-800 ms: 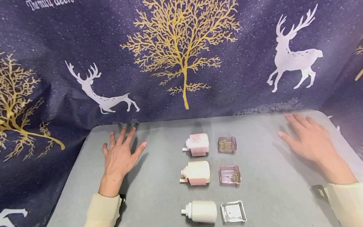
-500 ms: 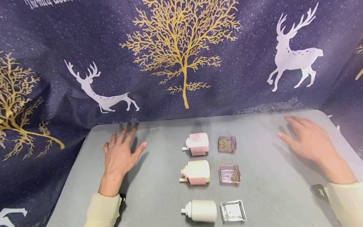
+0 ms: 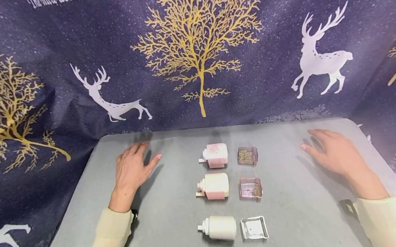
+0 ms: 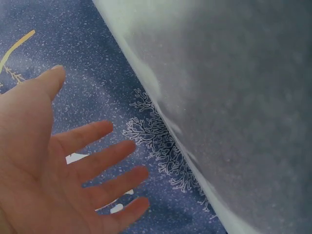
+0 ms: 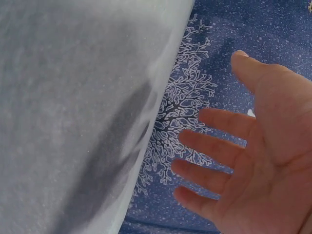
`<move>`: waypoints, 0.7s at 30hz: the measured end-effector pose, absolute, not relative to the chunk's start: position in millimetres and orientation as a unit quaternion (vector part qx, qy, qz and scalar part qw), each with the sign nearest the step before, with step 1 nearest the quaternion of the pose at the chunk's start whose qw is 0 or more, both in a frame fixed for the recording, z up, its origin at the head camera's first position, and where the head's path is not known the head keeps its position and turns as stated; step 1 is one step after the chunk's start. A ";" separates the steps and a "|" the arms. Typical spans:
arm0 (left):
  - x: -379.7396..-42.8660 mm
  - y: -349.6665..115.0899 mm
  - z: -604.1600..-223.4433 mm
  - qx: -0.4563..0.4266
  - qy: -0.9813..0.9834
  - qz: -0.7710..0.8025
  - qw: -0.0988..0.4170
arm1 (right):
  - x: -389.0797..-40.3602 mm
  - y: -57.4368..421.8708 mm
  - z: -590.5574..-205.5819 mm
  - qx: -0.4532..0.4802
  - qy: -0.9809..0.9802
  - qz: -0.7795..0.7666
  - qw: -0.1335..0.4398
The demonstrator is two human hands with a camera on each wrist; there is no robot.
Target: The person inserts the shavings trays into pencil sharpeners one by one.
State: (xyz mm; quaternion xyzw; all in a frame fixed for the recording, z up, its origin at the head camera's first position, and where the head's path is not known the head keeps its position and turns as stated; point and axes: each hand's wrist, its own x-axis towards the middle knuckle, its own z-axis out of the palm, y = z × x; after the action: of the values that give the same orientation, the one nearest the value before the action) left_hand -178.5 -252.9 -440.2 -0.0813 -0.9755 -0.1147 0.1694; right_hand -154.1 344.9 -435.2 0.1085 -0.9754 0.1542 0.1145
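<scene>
My left hand (image 3: 131,170) hovers over the left side of the grey table, palm down, holding nothing. In the left wrist view its fingers (image 4: 105,161) are extended and spread, with the thumb apart. On the right side my right hand (image 3: 338,154) is held the same way; its relaxed fingers (image 5: 209,146) show in the right wrist view. Between the hands lie a pink device (image 3: 217,155), a cream-and-pink one (image 3: 217,186) and a white one (image 3: 222,227), each with a stub to the left. Right of them sit two pinkish clear boxes (image 3: 248,156) (image 3: 251,188) holding flakes, and a clear box (image 3: 254,228).
The grey table (image 3: 171,220) has rounded far corners. Behind it hangs a dark blue cloth (image 3: 175,106) printed with golden trees and white deer, which also drapes along both sides.
The left hand's fingers have drawn closer together and pulled back slightly. The right hand's fingers have also come together, shifting a little to the left. The objects between them stay in place.
</scene>
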 end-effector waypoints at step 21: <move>-169.8 -236.6 -429.1 -0.127 -0.969 -0.134 0.165 | -146.9 331.7 -426.6 0.136 -0.972 0.164 0.102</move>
State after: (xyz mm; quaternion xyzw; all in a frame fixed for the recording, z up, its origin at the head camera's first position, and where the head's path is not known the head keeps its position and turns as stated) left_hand -169.8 -236.6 -429.1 -0.1266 -0.9689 -0.1338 0.1651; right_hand -146.9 331.7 -426.6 0.1356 -0.9717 0.1643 0.1018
